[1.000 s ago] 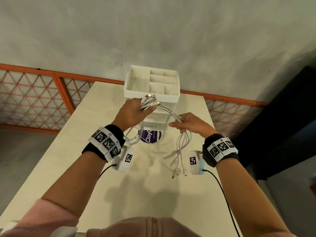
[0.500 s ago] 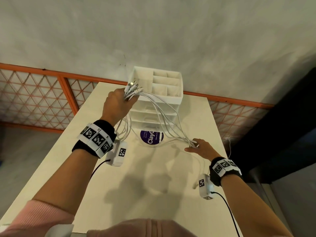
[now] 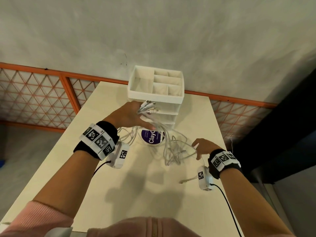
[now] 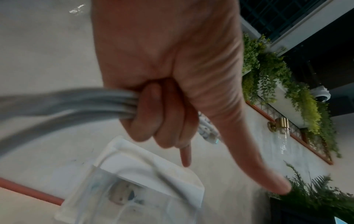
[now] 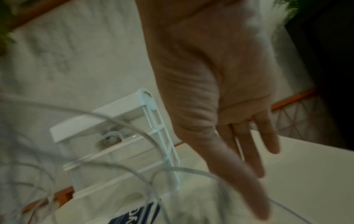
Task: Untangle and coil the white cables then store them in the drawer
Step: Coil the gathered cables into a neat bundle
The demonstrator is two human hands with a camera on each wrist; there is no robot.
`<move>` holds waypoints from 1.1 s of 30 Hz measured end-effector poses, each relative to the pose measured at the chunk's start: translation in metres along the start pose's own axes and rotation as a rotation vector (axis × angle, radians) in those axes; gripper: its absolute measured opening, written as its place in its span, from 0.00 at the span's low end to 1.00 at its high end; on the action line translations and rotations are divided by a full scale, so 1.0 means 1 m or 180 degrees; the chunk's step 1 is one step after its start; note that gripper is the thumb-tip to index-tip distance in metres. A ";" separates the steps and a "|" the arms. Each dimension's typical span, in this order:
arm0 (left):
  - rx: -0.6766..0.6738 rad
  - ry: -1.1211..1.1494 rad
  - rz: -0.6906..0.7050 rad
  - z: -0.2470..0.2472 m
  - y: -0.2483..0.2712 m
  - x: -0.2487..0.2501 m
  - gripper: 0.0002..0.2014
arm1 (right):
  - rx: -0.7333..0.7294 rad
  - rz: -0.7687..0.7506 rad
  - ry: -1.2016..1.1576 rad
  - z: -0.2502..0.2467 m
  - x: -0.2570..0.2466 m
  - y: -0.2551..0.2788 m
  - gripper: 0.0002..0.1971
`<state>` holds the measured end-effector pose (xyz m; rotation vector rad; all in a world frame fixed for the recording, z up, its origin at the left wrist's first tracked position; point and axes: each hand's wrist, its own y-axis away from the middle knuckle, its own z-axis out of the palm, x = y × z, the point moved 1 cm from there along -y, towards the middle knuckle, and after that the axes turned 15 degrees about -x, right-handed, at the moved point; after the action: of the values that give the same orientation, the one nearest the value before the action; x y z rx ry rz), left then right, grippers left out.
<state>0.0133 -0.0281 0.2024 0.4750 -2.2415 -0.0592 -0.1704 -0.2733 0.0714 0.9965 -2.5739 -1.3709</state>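
Left hand (image 3: 127, 116) is gripping the white cables (image 3: 168, 142) in a curled fist near their connector ends, thumb sticking out straight; the connectors (image 3: 148, 108) are fanning out past the knuckles toward the drawer unit (image 3: 155, 95). The strands are drooping from the fist in loose, tangled loops onto the table (image 3: 119, 185), piling just beside the right hand (image 3: 203, 147), whose fingers are lying straight and relaxed, touching a strand. One cable end is lying near the table's right edge. The drawer unit is standing at the far edge. Bare surface is lying toward the near edge.
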 end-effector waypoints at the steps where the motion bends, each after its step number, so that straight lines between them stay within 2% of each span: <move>1: -0.0073 0.0158 0.0118 0.001 0.002 0.001 0.16 | 0.0014 0.0062 0.0255 -0.003 -0.005 0.005 0.26; 3: 0.0120 0.0360 0.0262 0.000 0.003 0.000 0.15 | 0.0251 -0.0004 0.0558 -0.012 -0.018 0.014 0.23; 5: 0.0366 0.0510 0.0273 -0.004 0.003 -0.002 0.13 | 0.0551 -0.0300 0.0495 -0.026 -0.034 0.018 0.21; 7: 0.0415 0.0961 0.0389 -0.007 0.005 -0.002 0.16 | 0.0971 -0.0765 0.0224 -0.040 -0.056 0.024 0.17; 9: 0.0278 0.1426 0.0667 -0.007 0.008 0.004 0.19 | 0.1225 -0.1494 -0.0113 -0.048 -0.088 0.042 0.13; 10: 0.0231 0.1601 0.0808 -0.007 0.008 0.008 0.21 | 0.1142 -0.1941 -0.0357 -0.049 -0.106 0.055 0.14; 12: 0.0206 0.1904 0.0984 -0.005 0.006 0.014 0.23 | 0.0530 -0.2612 -0.0703 -0.043 -0.139 0.082 0.19; 15: 0.0311 0.2319 0.1068 -0.003 0.004 0.023 0.24 | -0.0568 -0.3055 -0.0518 -0.016 -0.172 0.099 0.19; 16: 0.0379 0.2468 0.1157 -0.003 0.004 0.025 0.24 | -0.0766 -0.3092 -0.0421 -0.006 -0.177 0.097 0.16; 18: 0.0644 0.2678 0.1281 -0.007 0.005 0.023 0.23 | -0.0826 -0.3108 -0.0476 0.006 -0.180 0.093 0.13; 20: 0.1052 0.2955 0.1257 -0.011 0.005 0.010 0.21 | -0.0558 -0.3099 -0.0864 0.008 -0.175 0.092 0.16; 22: 0.1491 0.3388 0.1119 -0.011 0.004 -0.008 0.18 | -0.0054 -0.3155 -0.1129 0.001 -0.166 0.095 0.16; 25: 0.1834 0.3784 0.0482 0.003 -0.001 -0.034 0.16 | 0.0715 -0.3223 -0.0949 -0.009 -0.165 0.102 0.21; 28: 0.1631 0.3971 -0.0091 0.025 -0.008 -0.051 0.07 | 0.1160 -0.3023 -0.0860 -0.014 -0.172 0.105 0.26; 29: 0.1514 0.3799 -0.0300 0.031 -0.011 -0.055 0.15 | 0.1172 -0.2966 -0.0893 -0.017 -0.173 0.104 0.27; 30: 0.1503 0.3433 -0.0553 0.036 -0.013 -0.059 0.27 | 0.1117 -0.2897 -0.0913 -0.020 -0.172 0.103 0.28; 31: 0.1615 0.2934 -0.0702 0.038 -0.012 -0.058 0.34 | 0.1039 -0.2795 -0.0880 -0.022 -0.171 0.102 0.28; 32: 0.1693 0.2424 -0.0682 0.038 -0.010 -0.053 0.33 | 0.0970 -0.2680 -0.0819 -0.024 -0.170 0.102 0.28; 33: 0.1551 0.2005 -0.0463 0.037 -0.005 -0.041 0.25 | 0.0901 -0.2603 -0.0776 -0.024 -0.170 0.105 0.28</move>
<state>0.0117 -0.0222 0.1469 0.7899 -1.5844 0.5051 -0.0820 -0.1533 0.2061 2.2348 -2.6870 -1.3118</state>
